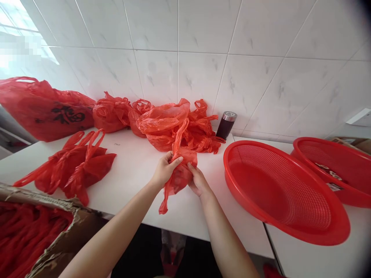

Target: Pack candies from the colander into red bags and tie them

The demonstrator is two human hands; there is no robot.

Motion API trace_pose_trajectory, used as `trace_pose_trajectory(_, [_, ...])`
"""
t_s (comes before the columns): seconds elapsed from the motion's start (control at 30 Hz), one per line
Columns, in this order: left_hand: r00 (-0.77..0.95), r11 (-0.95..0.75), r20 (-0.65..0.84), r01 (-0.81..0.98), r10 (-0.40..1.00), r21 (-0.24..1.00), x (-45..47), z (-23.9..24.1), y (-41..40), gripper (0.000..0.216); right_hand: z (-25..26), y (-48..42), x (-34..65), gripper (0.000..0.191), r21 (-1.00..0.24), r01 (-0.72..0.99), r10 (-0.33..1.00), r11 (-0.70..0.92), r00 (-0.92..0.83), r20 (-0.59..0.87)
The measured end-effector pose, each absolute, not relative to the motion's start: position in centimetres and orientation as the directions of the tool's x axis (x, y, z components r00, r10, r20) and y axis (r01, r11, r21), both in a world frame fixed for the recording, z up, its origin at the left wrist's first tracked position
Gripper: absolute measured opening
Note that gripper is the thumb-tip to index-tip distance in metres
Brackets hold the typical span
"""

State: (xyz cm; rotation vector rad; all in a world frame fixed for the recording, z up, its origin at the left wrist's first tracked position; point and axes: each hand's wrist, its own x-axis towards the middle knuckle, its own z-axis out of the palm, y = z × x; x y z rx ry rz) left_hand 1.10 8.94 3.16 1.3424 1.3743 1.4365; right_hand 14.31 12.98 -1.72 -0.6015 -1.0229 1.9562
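Behind red bag point(180, 175), right hand point(198, 181) fingers mostly hidden.

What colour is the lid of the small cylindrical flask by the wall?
Silver, on a dark maroon cylindrical flask; the head view shows it.

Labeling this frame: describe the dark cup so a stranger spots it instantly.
Start at the white tiled wall behind the white table. At its foot, between the loose red bag heap and the red mesh basket, stands the dark cylindrical cup. Silver-lidded, it's the only non-red item.
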Motion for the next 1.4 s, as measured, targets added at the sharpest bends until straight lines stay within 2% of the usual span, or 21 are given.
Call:
trace_pose_trajectory(0.07, [-0.193, -0.142, 0.162, 0.113, 0.968, 0.983, 1.3, 2.7, 8.9, 0.035, -2.2, 13.3, 14.1, 0.046, -0.800, -0.512, 0.896, -0.312, -0.438, -0.069])
trace_pose_trajectory(0.17, [-0.226, -0.114, 0.140, 0.127, 0.964, 0.985, 1.1, 2.0, 9.0, 0.035, -3.1, 13.8, 13.9, 0.045, -0.829, -0.501, 0.945, -0.249, -0.314, -0.094])
trace_pose_trajectory(0.33, [-0.303, -0.139, 0.210, 0.239, 0.930, 0.961, 1.3, 2.1, 8.2, 0.028, -4.6, 14.2, 13.2, 0.039, -0.965, -0.260, 0.991, -0.046, -0.134, -0.011])
trace_pose_trajectory(0.5, [-0.294, -0.158, 0.260, 0.330, 0.920, 0.931, 1.3, 3.2, 7.2, 0.029, -5.4, 13.7, 12.5, 0.036, -0.992, -0.108, 0.984, -0.064, -0.174, -0.045])
trace_pose_trajectory(0.67, [-0.349, -0.018, 0.229, 0.516, 0.909, 0.857, -4.4, 5.2, 7.2, 0.045, -5.4, 13.5, 12.9, 0.035, -0.998, -0.038, 0.972, -0.048, -0.231, -0.038])
trace_pose_trajectory(0.87, [-0.492, 0.265, 0.260, 0.761, 0.831, 0.593, -12.8, 7.1, 5.0, 0.048, -5.8, 13.4, 12.8, 0.032, -0.999, 0.044, 0.955, 0.013, -0.297, -0.001])
trace_pose_trajectory(0.97, [-0.520, 0.371, 0.259, 0.808, 0.814, 0.457, -15.5, 7.8, 3.1, 0.048, -5.8, 13.3, 12.7, 0.031, -0.996, 0.079, 0.952, 0.044, -0.305, 0.017])
trace_pose_trajectory(1.1, [-0.509, 0.449, 0.344, 0.860, 0.789, 0.243, -16.1, 8.4, 0.9, 0.053, -5.7, 13.2, 12.7, 0.030, -0.992, 0.106, 0.951, 0.065, -0.308, 0.030])
trace_pose_trajectory(1.13, [-0.484, 0.441, 0.329, 0.875, 0.811, 0.200, -15.6, 8.1, 0.5, 0.051, -5.6, 13.2, 12.7, 0.030, -0.991, 0.112, 0.951, 0.068, -0.309, 0.030])
trace_pose_trajectory(1.2, [-0.413, 0.383, 0.203, 0.908, 0.888, 0.170, -14.4, 6.8, 0.0, 0.046, -5.6, 13.1, 12.7, 0.030, -0.990, 0.122, 0.950, 0.074, -0.311, 0.033])
trace_pose_trajectory(1.3, [-0.318, 0.320, -0.046, 0.921, 0.947, 0.223, -13.3, 3.7, -0.1, 0.044, -5.5, 13.0, 12.9, 0.030, -0.987, 0.132, 0.948, 0.088, -0.317, 0.042])
trace_pose_trajectory(1.4, [-0.342, 0.366, -0.138, 0.897, 0.930, 0.247, -14.8, 1.6, 0.2, 0.050, -5.5, 13.1, 13.2, 0.029, -0.986, 0.136, 0.943, 0.100, -0.330, 0.050])
